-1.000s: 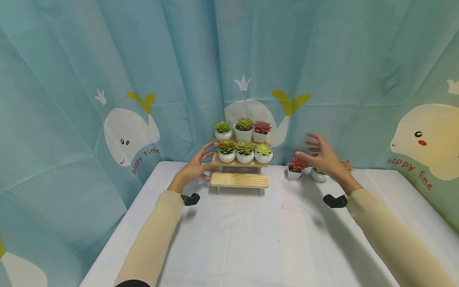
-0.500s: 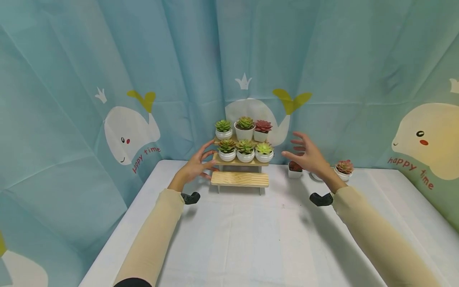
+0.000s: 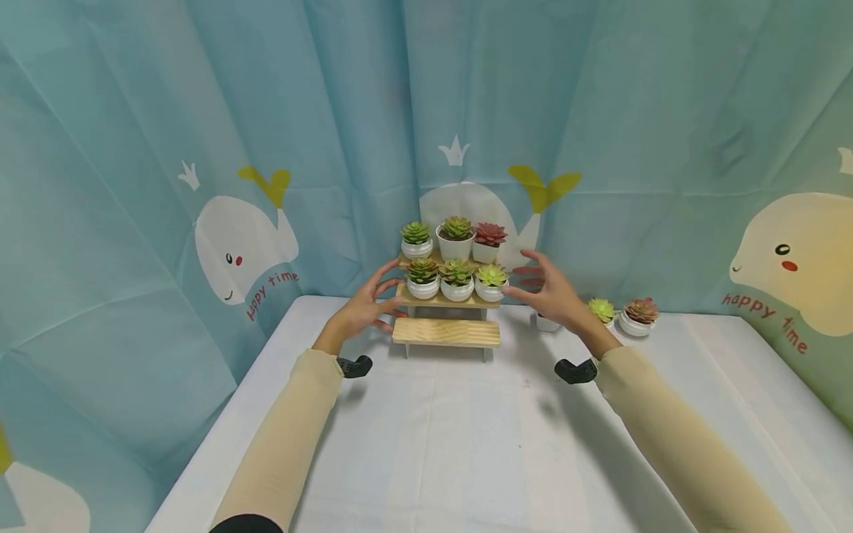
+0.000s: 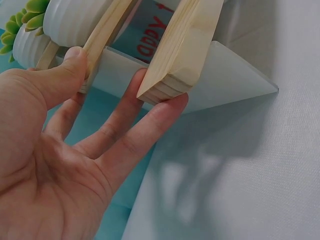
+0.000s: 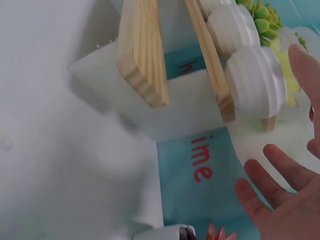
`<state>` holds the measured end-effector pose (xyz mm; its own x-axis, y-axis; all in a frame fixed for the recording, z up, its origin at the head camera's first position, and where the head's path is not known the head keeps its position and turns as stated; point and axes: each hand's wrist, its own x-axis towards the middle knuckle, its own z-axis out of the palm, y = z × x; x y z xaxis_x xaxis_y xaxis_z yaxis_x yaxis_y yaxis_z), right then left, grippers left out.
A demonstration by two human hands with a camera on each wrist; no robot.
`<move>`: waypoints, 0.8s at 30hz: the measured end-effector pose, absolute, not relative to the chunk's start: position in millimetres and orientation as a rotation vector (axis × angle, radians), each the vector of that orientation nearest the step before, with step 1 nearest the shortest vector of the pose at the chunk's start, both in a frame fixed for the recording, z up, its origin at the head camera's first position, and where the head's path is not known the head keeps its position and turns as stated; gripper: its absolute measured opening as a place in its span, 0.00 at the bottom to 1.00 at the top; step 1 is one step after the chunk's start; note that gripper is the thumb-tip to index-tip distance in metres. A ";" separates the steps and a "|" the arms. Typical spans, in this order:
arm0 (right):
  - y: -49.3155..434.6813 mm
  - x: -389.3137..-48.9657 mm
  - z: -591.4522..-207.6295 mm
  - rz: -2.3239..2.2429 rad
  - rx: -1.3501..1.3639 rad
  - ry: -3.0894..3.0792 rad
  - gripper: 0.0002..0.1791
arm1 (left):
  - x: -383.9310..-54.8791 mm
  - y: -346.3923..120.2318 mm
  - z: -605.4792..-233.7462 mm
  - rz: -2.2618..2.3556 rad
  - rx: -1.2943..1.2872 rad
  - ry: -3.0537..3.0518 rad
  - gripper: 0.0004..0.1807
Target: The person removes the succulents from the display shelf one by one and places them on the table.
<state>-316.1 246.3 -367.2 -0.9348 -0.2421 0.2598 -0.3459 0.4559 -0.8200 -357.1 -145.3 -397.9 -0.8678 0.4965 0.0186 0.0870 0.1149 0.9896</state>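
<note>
My left hand (image 3: 358, 311) touches the left end of a three-step wooden plant stand (image 3: 445, 332). In the left wrist view its thumb rests at the middle plank and two fingers (image 4: 150, 130) meet the end of the lowest plank (image 4: 177, 65). Fingers spread, my right hand (image 3: 553, 295) is at the stand's right side, beside a light-green succulent (image 3: 492, 275) in a white pot; a gap separates these fingers from the plank ends in the right wrist view. Several potted succulents, including a dark red one (image 3: 489, 235), fill the top and middle steps. The bottom step is bare.
On the white-covered table (image 3: 466, 429), right of the stand, are a yellow-green succulent (image 3: 601, 309), a pinkish one (image 3: 640, 314) and a white pot (image 3: 548, 323) partly hidden by my right hand. A blue whale-print curtain (image 3: 320, 148) hangs close behind.
My right hand has moved left from above the loose pots to the stand's right side, uncovering the yellow-green and pinkish succulents. My left hand stays at the stand's left end.
</note>
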 end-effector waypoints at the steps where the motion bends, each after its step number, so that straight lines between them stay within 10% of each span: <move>1: 244.0 -316.0 -366.5 1.518 0.532 -2.590 0.51 | -357.3 -145.6 -397.7 1.813 0.573 2.078 0.43; 24: 220.0 -316.5 -376.1 1.458 0.493 -2.660 0.45 | -357.5 -145.4 -396.8 1.804 0.547 2.098 0.43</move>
<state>-316.5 220.0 -376.1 -0.9462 -0.2449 0.2117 -0.3102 0.4989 -0.8093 -357.5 -145.4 -396.8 -0.8755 0.4832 0.0065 0.0788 0.1295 0.9884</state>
